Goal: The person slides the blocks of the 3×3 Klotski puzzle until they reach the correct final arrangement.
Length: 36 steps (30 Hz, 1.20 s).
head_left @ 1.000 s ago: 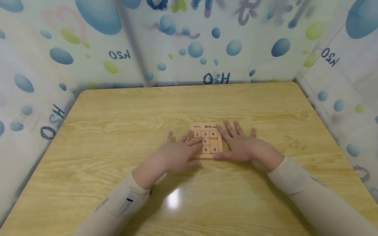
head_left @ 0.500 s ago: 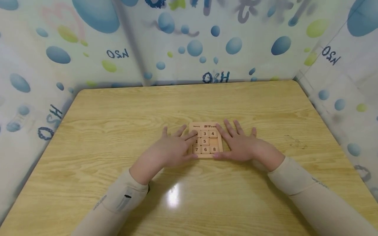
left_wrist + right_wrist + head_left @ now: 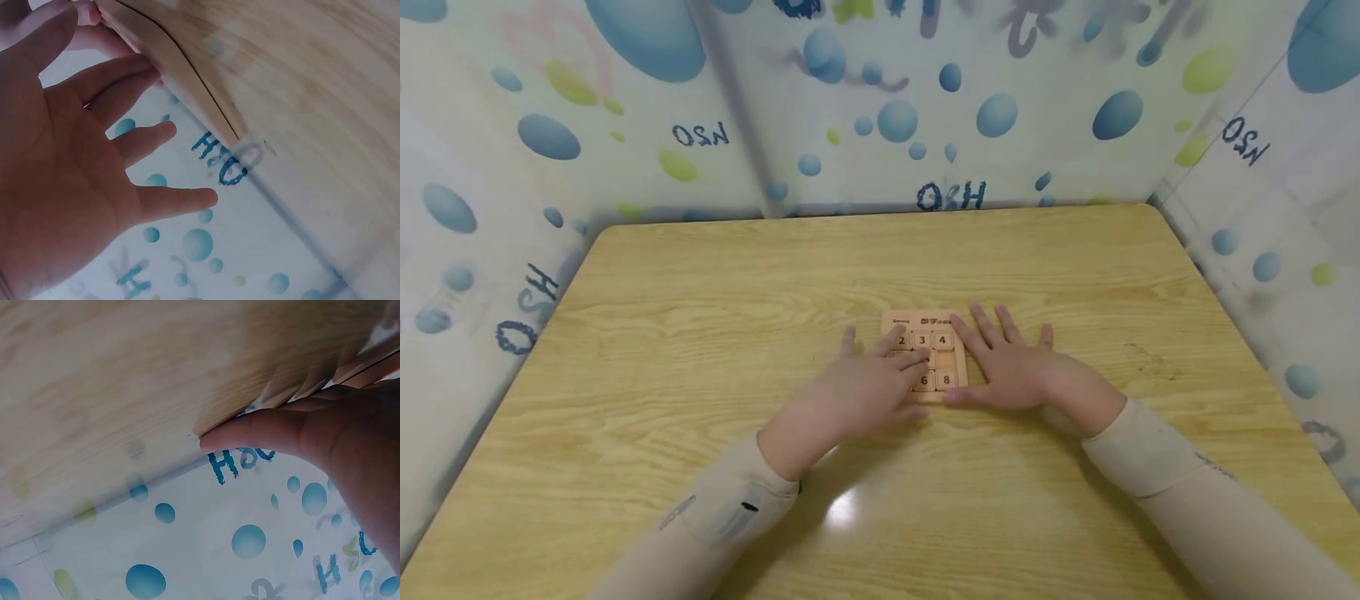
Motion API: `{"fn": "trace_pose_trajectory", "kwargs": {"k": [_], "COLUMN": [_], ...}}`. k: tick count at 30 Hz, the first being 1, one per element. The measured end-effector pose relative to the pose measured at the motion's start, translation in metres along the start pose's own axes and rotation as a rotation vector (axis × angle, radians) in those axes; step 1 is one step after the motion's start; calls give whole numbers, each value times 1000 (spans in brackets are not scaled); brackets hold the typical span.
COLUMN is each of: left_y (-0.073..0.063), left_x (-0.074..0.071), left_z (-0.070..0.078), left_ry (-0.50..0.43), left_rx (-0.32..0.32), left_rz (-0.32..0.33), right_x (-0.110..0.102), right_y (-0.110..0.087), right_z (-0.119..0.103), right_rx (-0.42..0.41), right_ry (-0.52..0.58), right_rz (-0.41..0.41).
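A wooden sliding number puzzle (image 3: 922, 320) lies flat on the table in the head view. Tiles 2, 3 and 4 show in its top row, and 6 and 8 in the bottom row. A bare slot (image 3: 946, 360) shows at the right of the middle row. My left hand (image 3: 861, 396) reaches over the puzzle with fingers extended, a fingertip at the middle tile, hiding the tiles at left. My right hand (image 3: 1018, 375) rests spread along the right side, thumb at the near corner, index finger by the far one. The left wrist view shows the puzzle's edge (image 3: 181, 72) beyond the fingers.
The wood-grain table (image 3: 737, 283) stretches out on all sides of the puzzle. Behind it and to both sides hangs a white wall covering (image 3: 880, 167) with blue and green drops and mirrored lettering.
My left hand drew back left, uncovering tiles 1, 5 and 7, then came right again over the middle row. My right hand stays by the puzzle's side. The visible tiles keep their places.
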State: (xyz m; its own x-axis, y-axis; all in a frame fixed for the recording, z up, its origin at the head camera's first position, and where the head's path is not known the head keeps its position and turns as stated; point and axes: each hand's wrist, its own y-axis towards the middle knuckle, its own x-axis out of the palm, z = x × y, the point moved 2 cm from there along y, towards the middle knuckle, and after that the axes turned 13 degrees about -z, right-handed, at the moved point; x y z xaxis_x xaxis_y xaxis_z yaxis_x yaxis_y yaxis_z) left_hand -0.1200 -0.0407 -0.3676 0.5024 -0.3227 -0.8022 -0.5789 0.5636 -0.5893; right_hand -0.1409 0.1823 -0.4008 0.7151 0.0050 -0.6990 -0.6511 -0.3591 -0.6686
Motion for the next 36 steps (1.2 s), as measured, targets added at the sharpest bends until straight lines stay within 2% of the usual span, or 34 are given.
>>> {"fn": "trace_pose_trajectory", "kwargs": {"k": [5,8,12,15,20,25,36], "left_y": [9,13,16,16,14,12,17], "left_x": [-3,-4,-10,-13,-13,-13,-10], "left_z": [5,5,1,-3,-8,-8,-2], "left_ry": [-67,-85,-56,-28,-20,-25,-17], "left_rx": [62,77,60,20,-30,-24,18], "left_rz": [-30,-49,-7,25,4,5,26], "right_x": [-1,1,1,0,0,-1,-1], "right_y": [0,0,-1,0,-1,-1,-1], "right_z": [-1,-1,-1,-1,0,0,-1], "right_rx": [-7,-12,-4,-2,-7,-5,-4], "right_ry": [-2,1,-2,-5,-4,-7,-15], "right_rz": [-6,-15,-6,-2,-7,-3,-6]}}
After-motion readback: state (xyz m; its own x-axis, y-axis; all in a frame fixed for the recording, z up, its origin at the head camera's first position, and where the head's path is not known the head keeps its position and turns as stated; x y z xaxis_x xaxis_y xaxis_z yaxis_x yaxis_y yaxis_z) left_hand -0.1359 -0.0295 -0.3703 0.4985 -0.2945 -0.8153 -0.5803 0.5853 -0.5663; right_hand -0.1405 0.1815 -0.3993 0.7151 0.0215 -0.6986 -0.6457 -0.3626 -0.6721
